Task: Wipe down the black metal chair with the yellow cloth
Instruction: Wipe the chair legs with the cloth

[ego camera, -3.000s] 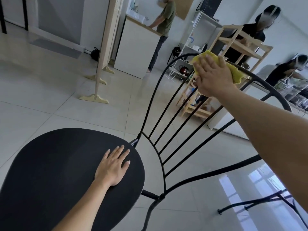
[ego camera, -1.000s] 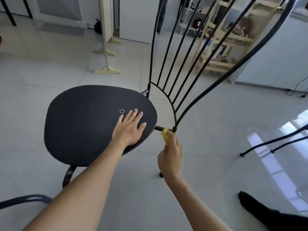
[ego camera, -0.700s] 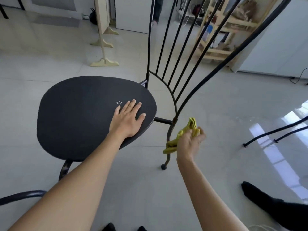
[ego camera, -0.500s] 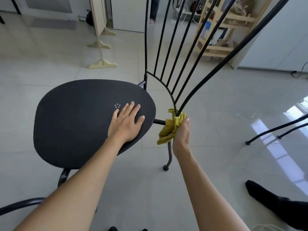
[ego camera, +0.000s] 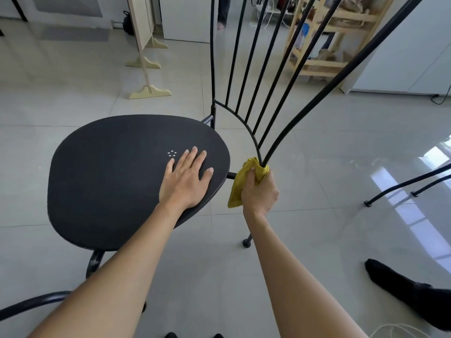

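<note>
Head view, the only one here. The black metal chair (ego camera: 117, 176) is seen from above, standing on a pale tiled floor (ego camera: 329, 147), with its round seat taking up the left-middle of the frame and the thin backrest bars (ego camera: 256, 69) fanning up to the top right.

The left hand (ego camera: 186, 178) is laid flat, palm down, on the right part of the seat. Its fingers (ego camera: 195, 158) are stretched out and slightly spread, nothing is gripped, and a tiny ring of pale dots (ego camera: 172, 153) on the seat is just beyond the fingertips.

The right hand (ego camera: 258, 189) is clenched around the yellow cloth (ego camera: 240, 182), which is bunched up and wrapped around the spot where the backrest bars come together just off the seat's right edge. The fingers are curled tight, so both cloth and frame are squeezed. A loose tail of cloth is left hanging on the hand's left side.

A rear leg (ego camera: 247, 242) is visible below the wrist. In the background, a light wooden shelf (ego camera: 324, 37) and a cream-coloured stand (ego camera: 146, 67) can be made out, plus a dark-socked foot (ego camera: 405, 286) at the lower right.
</note>
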